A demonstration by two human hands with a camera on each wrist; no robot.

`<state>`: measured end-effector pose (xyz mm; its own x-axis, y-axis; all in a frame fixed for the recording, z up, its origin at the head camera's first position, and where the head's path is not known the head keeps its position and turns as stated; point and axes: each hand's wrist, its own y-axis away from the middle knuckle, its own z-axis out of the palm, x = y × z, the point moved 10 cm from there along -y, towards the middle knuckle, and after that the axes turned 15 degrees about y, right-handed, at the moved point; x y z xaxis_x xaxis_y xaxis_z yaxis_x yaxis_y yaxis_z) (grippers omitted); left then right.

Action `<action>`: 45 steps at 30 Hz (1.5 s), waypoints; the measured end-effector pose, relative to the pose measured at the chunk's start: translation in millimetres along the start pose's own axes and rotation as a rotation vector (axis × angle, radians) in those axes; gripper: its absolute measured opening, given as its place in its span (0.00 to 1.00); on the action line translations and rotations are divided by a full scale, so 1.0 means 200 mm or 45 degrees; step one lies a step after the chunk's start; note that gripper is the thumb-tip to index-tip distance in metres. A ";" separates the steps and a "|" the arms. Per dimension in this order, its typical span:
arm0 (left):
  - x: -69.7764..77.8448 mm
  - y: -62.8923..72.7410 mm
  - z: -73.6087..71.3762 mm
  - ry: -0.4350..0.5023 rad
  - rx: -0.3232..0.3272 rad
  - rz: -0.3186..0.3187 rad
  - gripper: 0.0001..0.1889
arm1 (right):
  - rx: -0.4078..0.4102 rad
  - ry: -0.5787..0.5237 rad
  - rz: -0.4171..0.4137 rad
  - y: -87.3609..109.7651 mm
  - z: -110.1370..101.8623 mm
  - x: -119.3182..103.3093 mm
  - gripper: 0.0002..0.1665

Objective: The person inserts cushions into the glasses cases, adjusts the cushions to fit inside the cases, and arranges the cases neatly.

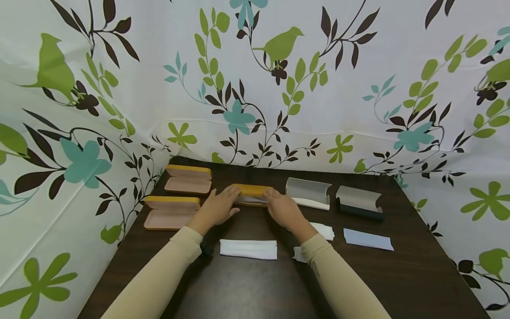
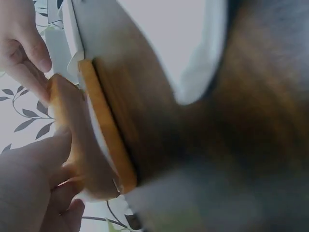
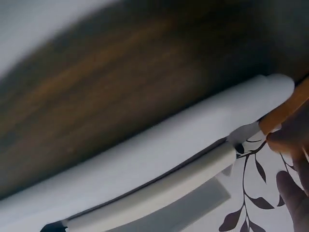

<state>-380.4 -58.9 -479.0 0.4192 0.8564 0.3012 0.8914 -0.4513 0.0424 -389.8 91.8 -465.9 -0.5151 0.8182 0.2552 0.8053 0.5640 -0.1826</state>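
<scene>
A yellow-orange eyeglass case (image 1: 253, 189) lies on the far middle of the table with its lid partly raised. Something whitish (image 1: 252, 200) shows inside it, perhaps a cloth. My left hand (image 1: 218, 207) grips the lid's left end; in the left wrist view the thumb presses its inner side and the fingers bend behind. At the other end, my right hand (image 1: 285, 212) holds the lid by its corner. The right wrist view catches only part of that hand (image 3: 294, 164), beside the orange case edge (image 3: 285, 108).
Two open yellow cases (image 1: 187, 186) (image 1: 169, 219) stand at left. An open white case (image 1: 308, 192) and a dark green one (image 1: 360, 203) are at right. Nearer lie a folded white cloth (image 1: 248, 249), white cloths (image 1: 323, 231) partly behind the right forearm, and a bluish cloth (image 1: 368, 239).
</scene>
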 end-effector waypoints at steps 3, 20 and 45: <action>-0.01 0.02 0.05 0.006 -0.055 0.000 0.36 | -0.114 0.020 -0.028 0.03 0.04 -0.02 0.27; -0.06 -0.01 -0.10 -0.002 0.044 -0.033 0.30 | -0.261 -0.118 0.035 0.02 0.03 0.09 0.28; 0.01 -0.09 -0.25 0.011 0.163 -0.016 0.34 | -0.245 -0.103 0.256 0.12 -0.02 0.45 0.33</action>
<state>-403.5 -62.1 -432.5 0.4066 0.8595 0.3096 0.9116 -0.4042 -0.0751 -415.4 179.9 -443.7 -0.3551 0.9220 0.1541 0.9305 0.3645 -0.0365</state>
